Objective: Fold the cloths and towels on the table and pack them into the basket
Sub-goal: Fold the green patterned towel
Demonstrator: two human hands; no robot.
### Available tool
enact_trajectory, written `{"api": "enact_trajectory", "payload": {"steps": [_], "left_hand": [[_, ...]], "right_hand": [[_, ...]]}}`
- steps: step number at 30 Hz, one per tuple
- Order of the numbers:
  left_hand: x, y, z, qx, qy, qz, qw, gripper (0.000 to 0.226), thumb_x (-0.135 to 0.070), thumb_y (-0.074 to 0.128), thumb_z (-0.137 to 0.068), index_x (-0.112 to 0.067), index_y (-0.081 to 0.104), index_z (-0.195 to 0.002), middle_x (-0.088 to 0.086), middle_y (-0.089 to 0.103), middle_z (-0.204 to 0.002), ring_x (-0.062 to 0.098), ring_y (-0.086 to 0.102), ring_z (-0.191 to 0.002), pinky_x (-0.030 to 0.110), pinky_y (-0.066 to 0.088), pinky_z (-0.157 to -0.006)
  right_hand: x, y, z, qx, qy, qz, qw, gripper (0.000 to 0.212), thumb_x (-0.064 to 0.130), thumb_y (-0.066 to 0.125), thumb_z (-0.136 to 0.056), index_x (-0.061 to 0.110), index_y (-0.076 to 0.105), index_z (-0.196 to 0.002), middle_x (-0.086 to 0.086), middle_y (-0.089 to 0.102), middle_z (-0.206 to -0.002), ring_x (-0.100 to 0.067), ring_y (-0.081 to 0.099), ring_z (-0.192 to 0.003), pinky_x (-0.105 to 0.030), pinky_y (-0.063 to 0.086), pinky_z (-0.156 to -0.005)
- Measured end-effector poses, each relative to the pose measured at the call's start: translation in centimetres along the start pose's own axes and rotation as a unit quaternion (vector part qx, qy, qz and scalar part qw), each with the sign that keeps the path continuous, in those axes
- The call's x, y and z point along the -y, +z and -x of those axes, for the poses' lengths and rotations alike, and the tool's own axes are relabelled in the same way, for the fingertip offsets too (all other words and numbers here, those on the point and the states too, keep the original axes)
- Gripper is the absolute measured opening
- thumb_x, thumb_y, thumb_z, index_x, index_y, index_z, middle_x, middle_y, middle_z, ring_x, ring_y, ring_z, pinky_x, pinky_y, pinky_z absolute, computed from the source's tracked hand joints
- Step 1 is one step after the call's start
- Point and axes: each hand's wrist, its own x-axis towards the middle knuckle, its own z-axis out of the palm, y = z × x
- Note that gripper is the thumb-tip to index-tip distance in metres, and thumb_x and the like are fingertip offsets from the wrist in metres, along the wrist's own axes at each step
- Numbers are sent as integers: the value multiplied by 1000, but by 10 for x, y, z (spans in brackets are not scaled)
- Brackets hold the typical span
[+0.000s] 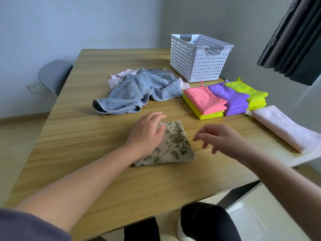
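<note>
a pale wooden table [86, 153] fills most of my feed, set into the corner of a grey-walled room. nearest to me, the left hand [147, 133] lies flat with relaxed fingers on a folded beige cloth with a green leaf print [175, 145], covering its left half. the right hand [224, 140] hangs just to the right of that cloth, above the table, fingers loosely curled and holding nothing; the two hands are apart.

further out on the right i see folded cloths side by side: a pink cloth [205, 100] on top of a yellow cloth [208, 116], a purple stack [231, 100], then a yellow-green stack [248, 93]. a folded pale pink towel [286, 129] lies near the right edge. left of the stacks a grey-blue towel [139, 91] lies crumpled and unfolded, over a light pink cloth [119, 77].

beyond them the white perforated basket [196, 61] stands upright at the table's far right. a grey chair [53, 75] sits at the far left, and a dark curtain [295, 40] hangs at upper right.
</note>
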Motion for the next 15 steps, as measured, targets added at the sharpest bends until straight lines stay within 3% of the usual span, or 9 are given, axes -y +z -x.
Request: {"api": "enact_trajectory", "payload": {"steps": [2, 4, 5, 7, 9, 11, 15], "left_hand": [[0, -12, 9, -61, -51, 37, 996, 33, -15, 45, -96, -13, 50, -128, -2, 48, -134, 10, 42, -125, 17, 29, -103], [3, -26, 22, -84, -97, 48, 991, 29, -9, 47, -93, -13, 54, -121, -3, 51, -124, 5, 49, -105, 7, 37, -86], [5, -33, 29, -90, -118, 54, 988, 28, -6, 47, -92, -14, 56, -118, -4, 51, -120, 2, 50, -95, 5, 38, -77], [10, -44, 43, -88, -162, 85, 979, 29, -4, 47, -91, -18, 57, -113, -5, 53, -114, 0, 53, -87, 9, 39, -70], [13, -52, 54, -75, -216, 149, 962, 27, -4, 47, -91, -23, 57, -109, -5, 57, -111, 4, 58, -89, 17, 46, -75], [12, -59, 63, -59, -280, 248, 926, 26, -1, 46, -92, -19, 56, -108, 0, 60, -109, 12, 64, -90, 29, 54, -77], [5, -67, 70, -12, -381, 480, 790, 22, 6, 47, -92, -2, 53, -112, 16, 63, -105, 24, 66, -85, 28, 58, -67]], "right_hand": [[13, 18, -8, -58, -72, 88, 992, 11, 16, 57, -89, 18, 68, -87, 6, 67, -83, -6, 58, -74, -12, 40, -63], [26, 39, -20, -64, -126, 137, 980, 18, 20, 55, -91, 18, 68, -104, 2, 67, -104, -9, 59, -84, -17, 42, -72], [32, 50, -28, -47, -140, 152, 977, 25, 23, 52, -93, 17, 64, -115, -1, 62, -121, -15, 60, -99, -22, 43, -84], [38, 70, -42, 20, -149, 200, 968, 43, 34, 43, -98, 17, 46, -137, -2, 36, -150, -22, 36, -136, -34, 27, -109], [32, 86, -52, 74, -155, 296, 939, 55, 47, 32, -99, 25, 24, -148, 3, 11, -159, -23, 6, -147, -46, 5, -117], [21, 94, -57, 74, -156, 354, 919, 58, 55, 25, -97, 33, 13, -150, 8, 4, -159, -22, -3, -147, -50, -2, -117], [16, 95, -56, 59, -165, 362, 915, 57, 56, 22, -97, 36, 11, -150, 10, 3, -159, -19, -3, -147, -48, -4, -116]]}}
